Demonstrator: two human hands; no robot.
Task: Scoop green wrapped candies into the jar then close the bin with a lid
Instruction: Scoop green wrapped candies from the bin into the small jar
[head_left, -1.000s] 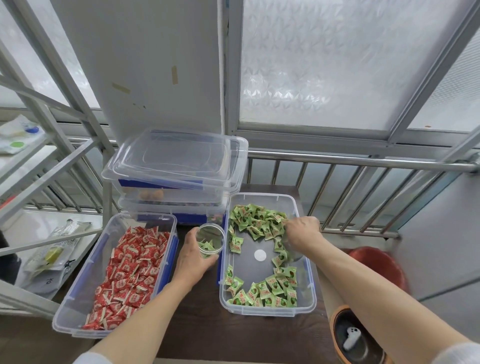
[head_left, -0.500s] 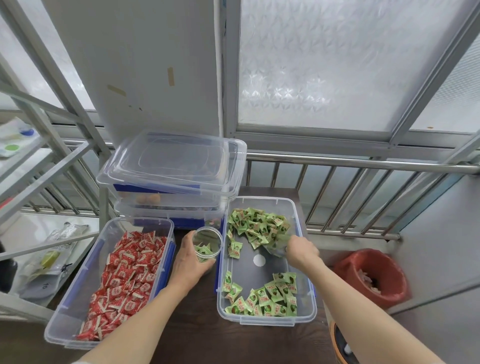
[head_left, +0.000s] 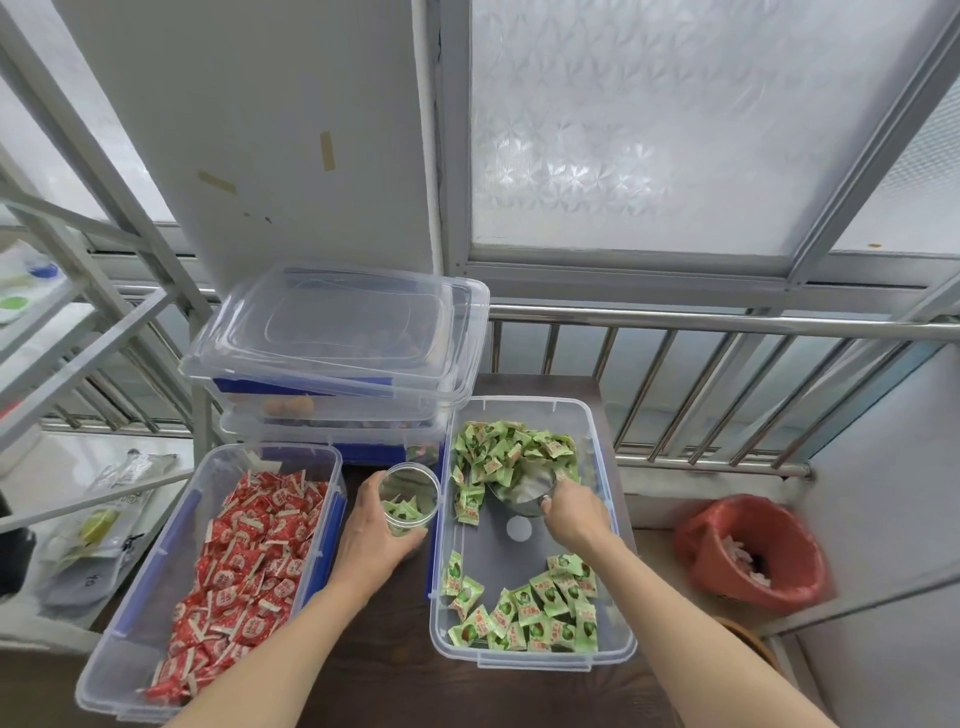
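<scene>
Green wrapped candies (head_left: 511, 449) are heaped in two groups inside a clear rectangular plastic bin (head_left: 621, 535): one pile at the bin's 12 o'clock end and a second group (head_left: 535, 610) at its 6 o'clock end, with bare floor between them. Their number is too large to be counted exactly. A shiny metal scoop (head_left: 522, 491) is held by the right hand (head_left: 571, 514), whose fingers are curled shut around its handle; the scoop's mouth is pushed against the far pile. A small clear round jar (head_left: 408, 499), placed just beside the bin at its 9 o'clock side, is gripped around its wall by the left hand (head_left: 376, 540); a few green candies are seen in its bottom. One open clear bin of red wrapped candies (head_left: 244, 571) is set further toward 9 o'clock. Two lidded clear bins (head_left: 337, 374) are stacked at 11 o'clock, with a clear lid (head_left: 332, 332) resting on top. One red waste basket (head_left: 753, 556) is seen at 3 o'clock.
</scene>
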